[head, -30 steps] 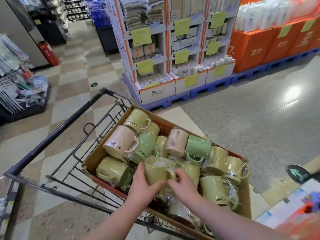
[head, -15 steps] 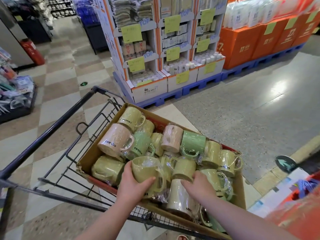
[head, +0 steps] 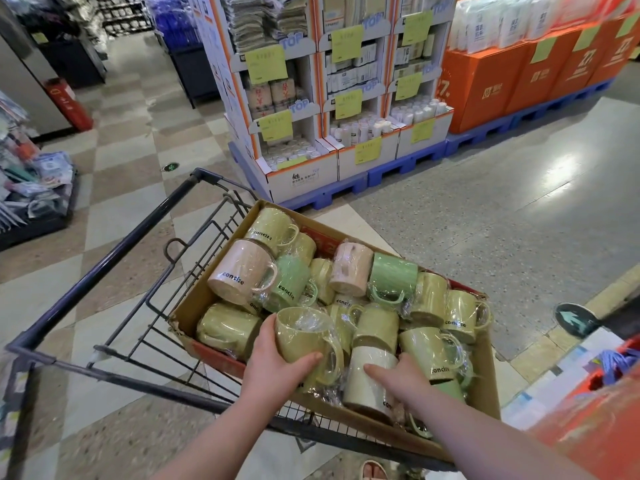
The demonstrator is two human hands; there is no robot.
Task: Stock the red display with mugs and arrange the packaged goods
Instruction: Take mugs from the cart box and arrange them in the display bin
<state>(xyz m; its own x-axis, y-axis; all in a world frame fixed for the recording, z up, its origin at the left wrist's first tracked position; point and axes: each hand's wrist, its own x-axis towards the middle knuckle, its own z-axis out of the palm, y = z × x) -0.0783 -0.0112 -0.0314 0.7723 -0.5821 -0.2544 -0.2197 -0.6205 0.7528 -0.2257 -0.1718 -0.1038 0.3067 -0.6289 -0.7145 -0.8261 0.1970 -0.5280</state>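
Task item: mugs [head: 391, 275], each film-wrapped, lie loose on their sides in a cardboard box [head: 192, 297], centre to lower centre of the frame.
Left grip: left hand [head: 277, 365] clasps an olive mug [head: 304, 336] round the body, thumb across the near wall.
Right grip: right hand [head: 408, 379] wraps a cream mug [head: 363, 386], thumb on its side; far fingers hidden.
Handling (judged): rigid, moderately heavy, breakable; the film is slick and may slide on the wall.
Hold point (judged): full span of the body, or through the handle; never the loose film.
Carrier: the box sits in a wire cart [head: 104, 258].
Destination: red display [head: 588, 420], blurred, lower right edge; shelves not visible.
Floor: checkered tiles [head: 114, 216] at left, speckled grey at right; hard, so a drop would likely break a mug.
Room: shop aisle; white carton stands [head: 346, 98] upper centre, orange cartons [head: 502, 81] upper right, both on blue pallets [head: 398, 168].
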